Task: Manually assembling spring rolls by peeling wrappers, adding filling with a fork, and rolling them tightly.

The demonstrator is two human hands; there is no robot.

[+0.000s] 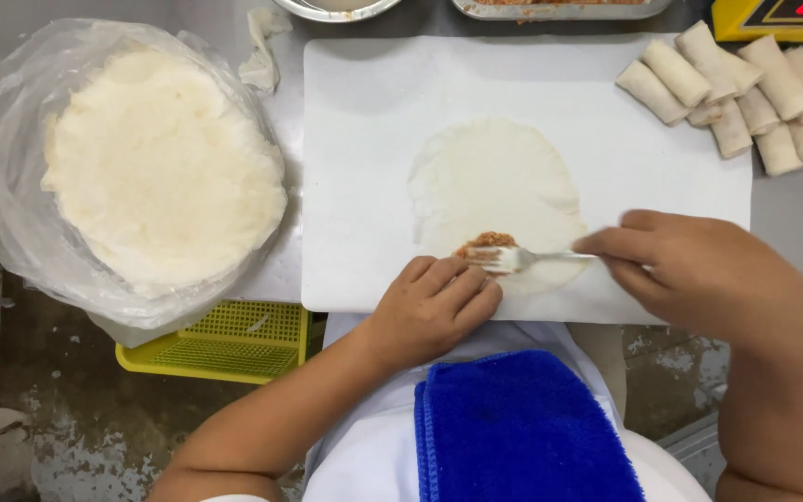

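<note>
1. Nearest the camera, a thick blue towel of plush pile lies over the person's white-clad lap, below the edge of the surface.
2. The left hand rests palm down at the near rim of the white cutting board, fingertips curled and pressing the near edge of the round wrapper. It holds nothing, only pinning.
3. The right hand is closed in a narrow grip on the handle of a metal fork. The fork's long axis runs nearly level, right to left, tines just beyond the left fingertips.
4. The tines touch a small mound of reddish-brown, crumbly filling, which sits on the wrapper's near part, left of the right hand and just beyond the left one; the left hand is nearer to it.
5. The wrapper is thin, pale and limp, and lies flat at the board's middle.
6. Left of the board, a stack of like wrappers sits in a crinkled clear plastic bag, over a yellow mesh basket.
7. At the far right lie finished rolls, pale cylinders piled loosely; trays beyond are probably metal.
</note>
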